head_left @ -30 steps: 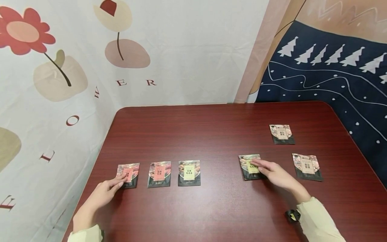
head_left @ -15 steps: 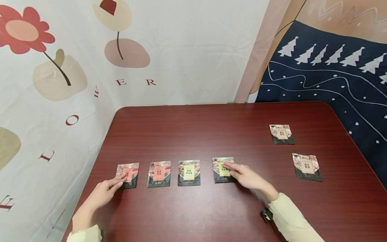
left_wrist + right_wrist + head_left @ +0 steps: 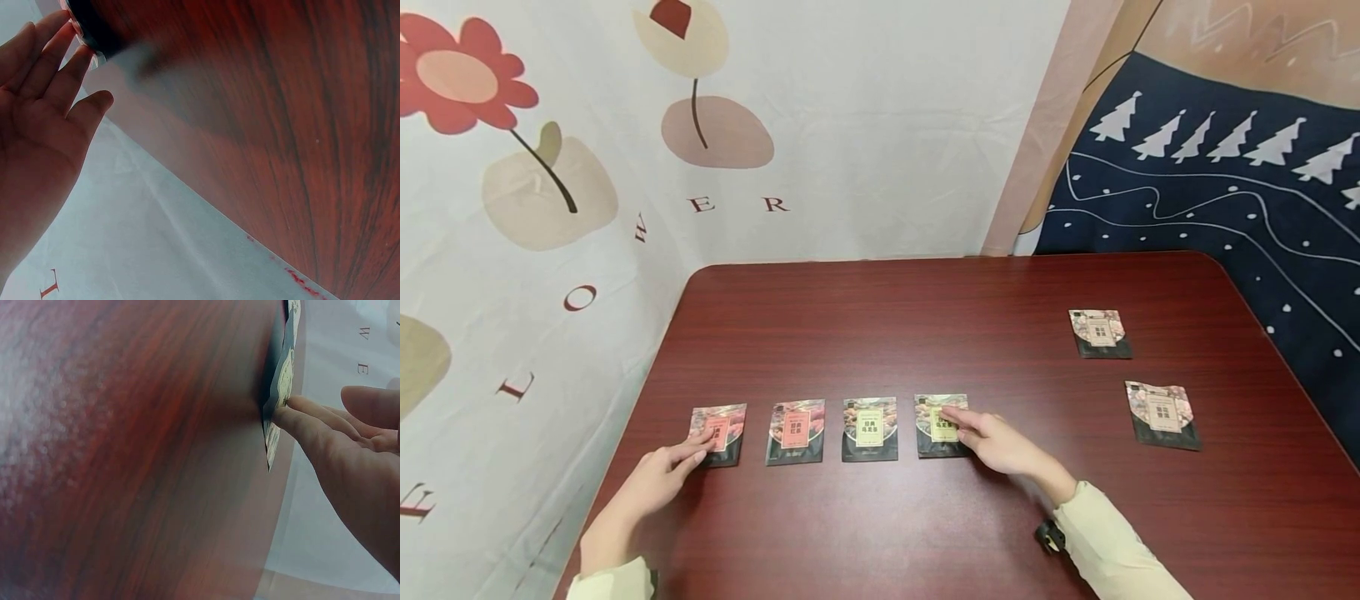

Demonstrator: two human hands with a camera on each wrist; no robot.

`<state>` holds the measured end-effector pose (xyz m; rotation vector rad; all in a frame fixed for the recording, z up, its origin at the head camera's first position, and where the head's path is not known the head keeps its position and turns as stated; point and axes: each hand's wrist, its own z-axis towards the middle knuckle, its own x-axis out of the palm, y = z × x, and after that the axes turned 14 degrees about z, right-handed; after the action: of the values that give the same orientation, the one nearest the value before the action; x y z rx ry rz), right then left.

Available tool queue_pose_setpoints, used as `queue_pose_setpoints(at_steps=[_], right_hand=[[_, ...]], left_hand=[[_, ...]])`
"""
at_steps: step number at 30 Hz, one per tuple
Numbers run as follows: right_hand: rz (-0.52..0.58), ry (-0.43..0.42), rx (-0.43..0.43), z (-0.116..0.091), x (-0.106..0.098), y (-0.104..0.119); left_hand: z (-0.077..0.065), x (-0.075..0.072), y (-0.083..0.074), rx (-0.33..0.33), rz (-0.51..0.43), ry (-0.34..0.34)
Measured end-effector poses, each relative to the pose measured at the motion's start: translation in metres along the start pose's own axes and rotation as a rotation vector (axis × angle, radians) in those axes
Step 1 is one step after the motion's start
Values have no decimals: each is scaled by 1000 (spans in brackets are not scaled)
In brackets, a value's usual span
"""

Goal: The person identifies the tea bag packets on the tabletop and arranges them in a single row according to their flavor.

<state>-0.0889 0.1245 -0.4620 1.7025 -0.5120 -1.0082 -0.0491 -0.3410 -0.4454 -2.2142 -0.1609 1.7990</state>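
Observation:
My right hand (image 3: 1003, 443) rests straight fingertips on a tea packet with a yellow-green label (image 3: 931, 446), which lies flat at the right end of a row. Just left of it lies a second packet with a pale green label (image 3: 869, 429). My left hand (image 3: 658, 479) touches the red-labelled tea packet (image 3: 727, 414) at the row's left end, its fingers extended over the label. Another red-labelled packet (image 3: 795, 432) sits between. In the right wrist view, fingertips press the face of the packet (image 3: 285, 375). The left wrist view shows only the edge of the left packet.
Two tea packets with beige labels lie on the right side of the dark red wooden table (image 3: 880, 333): one farther back (image 3: 1101, 334), one nearer (image 3: 1163, 416). A white printed cloth (image 3: 880, 125) hangs behind, and a navy cloth with trees (image 3: 1210, 183) at right.
My right hand has slid the yellow-green packet leftward across the table, up beside the pale green one. My left hand has stayed on the red packet.

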Motion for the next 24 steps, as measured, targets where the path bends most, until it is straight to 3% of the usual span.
queue_pose_setpoints(at_steps=[6, 10, 15, 24], right_hand=[[24, 7, -3, -1, -5, 2], [43, -30, -9, -6, -18, 4], [46, -128, -28, -20, -51, 1], [32, -314, 65, -68, -112, -19]], left_hand=[[0, 0, 0, 3, 23, 7], [0, 0, 0, -2, 17, 8], [0, 0, 0, 6, 16, 7], [0, 0, 0, 1, 1, 6]])
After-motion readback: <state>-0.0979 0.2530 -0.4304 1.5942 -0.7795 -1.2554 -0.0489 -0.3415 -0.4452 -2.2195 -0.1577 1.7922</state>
